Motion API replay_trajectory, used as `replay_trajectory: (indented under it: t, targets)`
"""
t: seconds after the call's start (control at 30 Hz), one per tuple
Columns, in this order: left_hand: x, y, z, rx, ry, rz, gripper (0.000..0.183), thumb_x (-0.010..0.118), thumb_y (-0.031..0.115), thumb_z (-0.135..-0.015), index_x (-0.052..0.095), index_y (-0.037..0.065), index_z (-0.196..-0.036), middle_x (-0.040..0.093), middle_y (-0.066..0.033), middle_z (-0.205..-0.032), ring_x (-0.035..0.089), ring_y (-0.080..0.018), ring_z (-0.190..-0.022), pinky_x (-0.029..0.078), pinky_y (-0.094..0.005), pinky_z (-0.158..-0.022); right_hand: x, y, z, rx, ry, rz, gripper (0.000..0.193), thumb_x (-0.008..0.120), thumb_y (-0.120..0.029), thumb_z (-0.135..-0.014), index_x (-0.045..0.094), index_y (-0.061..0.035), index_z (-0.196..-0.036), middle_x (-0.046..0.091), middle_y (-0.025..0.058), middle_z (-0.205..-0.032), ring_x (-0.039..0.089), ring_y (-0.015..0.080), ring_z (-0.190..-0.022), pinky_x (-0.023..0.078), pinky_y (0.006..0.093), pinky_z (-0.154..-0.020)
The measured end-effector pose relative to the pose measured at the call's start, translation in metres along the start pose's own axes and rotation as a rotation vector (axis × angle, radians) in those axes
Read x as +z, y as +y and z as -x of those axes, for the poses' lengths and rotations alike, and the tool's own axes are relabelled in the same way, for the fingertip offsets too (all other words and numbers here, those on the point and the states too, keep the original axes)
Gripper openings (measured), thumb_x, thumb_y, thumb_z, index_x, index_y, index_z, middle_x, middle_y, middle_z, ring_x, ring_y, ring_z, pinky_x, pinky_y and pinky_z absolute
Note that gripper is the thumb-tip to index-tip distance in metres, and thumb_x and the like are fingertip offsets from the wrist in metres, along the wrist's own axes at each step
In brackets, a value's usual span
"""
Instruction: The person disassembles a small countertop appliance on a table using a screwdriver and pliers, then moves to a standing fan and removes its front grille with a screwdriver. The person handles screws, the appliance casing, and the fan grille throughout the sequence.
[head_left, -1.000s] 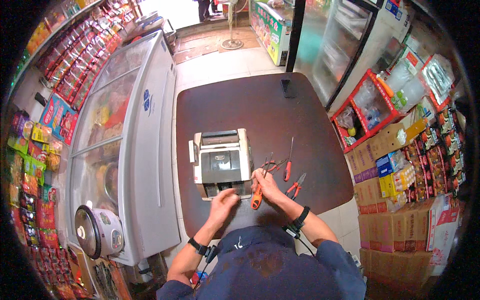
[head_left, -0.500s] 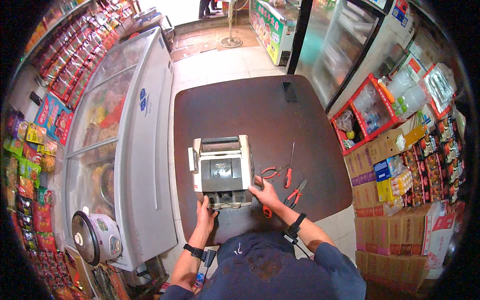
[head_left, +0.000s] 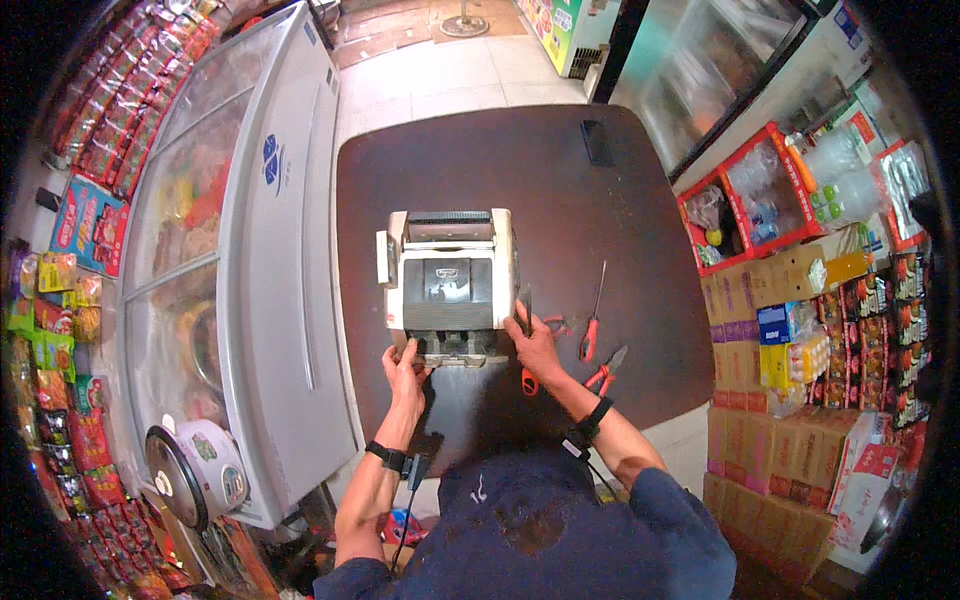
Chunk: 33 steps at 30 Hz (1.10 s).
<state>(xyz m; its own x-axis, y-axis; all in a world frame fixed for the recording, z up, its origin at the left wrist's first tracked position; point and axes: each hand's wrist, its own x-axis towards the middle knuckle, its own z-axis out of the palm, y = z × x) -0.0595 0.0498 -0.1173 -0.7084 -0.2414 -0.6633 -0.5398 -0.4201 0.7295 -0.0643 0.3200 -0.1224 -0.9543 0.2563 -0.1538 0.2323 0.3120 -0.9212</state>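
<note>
A white and black banknote counter [head_left: 448,280] stands on the dark brown table [head_left: 470,165], its lower front part exposed. My left hand [head_left: 402,375] grips its near left corner, the fingers partly under the edge. At the near right corner my right hand [head_left: 533,345] is closed on the side of the machine. A dark upright piece [head_left: 526,303] shows by those fingers; I cannot tell whether it is a part or a tool. Just right of that hand lie a screwdriver [head_left: 590,338], red-handled pliers [head_left: 607,373], a partly covered red-handled tool [head_left: 557,324] and a red handle [head_left: 529,382].
A black phone [head_left: 597,143] lies near the table's far right corner. A long chest freezer [head_left: 285,240] runs along the left, with a rice cooker [head_left: 212,465] at its near end. Cardboard boxes [head_left: 765,445] and a red crate [head_left: 742,215] stand on the right.
The view has shifted, so the table and counter sit higher in the picture. Both hands stay on the counter. My right hand now covers more of the red-handled tool beside it.
</note>
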Motion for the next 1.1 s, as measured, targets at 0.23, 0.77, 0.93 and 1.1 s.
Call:
replay_trajectory:
  t: [0.23, 0.77, 0.93, 1.1]
  targets:
    - [0.066, 0.056, -0.086, 0.032, -0.186, 0.021, 0.091, 0.078, 0.051, -0.097, 0.031, 0.011, -0.164, 0.048, -0.0111, -0.151, 0.057, -0.0261, -0.109, 0.053, -0.043, -0.094, -0.017, -0.013, -0.067, 0.218, -0.033, -0.305, 0.059, 0.056, -0.045, -0.112, 0.054, -0.0064, -0.157, 0.062, -0.0005, -0.086, 0.051, 0.0084, -0.059, 0.044, 0.0287, -0.054]
    - [0.088, -0.068, 0.05, 0.247, -0.844, -0.539, 0.097, 0.082, 0.006, -0.089, 0.026, 0.003, -0.168, 0.045, -0.0139, -0.163, 0.046, -0.0266, -0.146, 0.039, -0.0405, -0.122, 0.007, 0.017, 0.021, 0.104, -0.185, -0.271, 0.04, 0.049, -0.042, -0.113, 0.064, -0.0064, -0.102, 0.067, 0.013, -0.09, 0.065, 0.0315, -0.08, 0.052, 0.0451, -0.078]
    - [0.075, -0.051, 0.064, 0.126, -0.84, -0.74, 0.054, 0.069, 0.007, -0.098, 0.046, 0.003, -0.147, 0.059, -0.0127, -0.134, 0.058, -0.0215, -0.12, 0.048, -0.0363, -0.099, 0.001, 0.003, 0.036, -0.807, -0.216, 0.492, 0.021, 0.056, -0.019, -0.101, 0.066, -0.0047, -0.113, 0.063, 0.0209, -0.093, 0.062, 0.0448, -0.09, 0.05, 0.0523, -0.083]
    - [0.063, -0.055, 0.078, 0.057, -0.732, -0.456, 0.019, 0.071, 0.021, -0.103, 0.055, 0.011, -0.103, 0.059, 0.0011, -0.073, 0.054, -0.0087, -0.058, 0.044, -0.0277, -0.051, -0.035, 0.027, 0.066, -0.549, -0.112, 0.241, 0.034, 0.073, -0.025, -0.097, 0.067, -0.0022, -0.121, 0.065, 0.0185, -0.112, 0.064, 0.0366, -0.107, 0.054, 0.0459, -0.092]
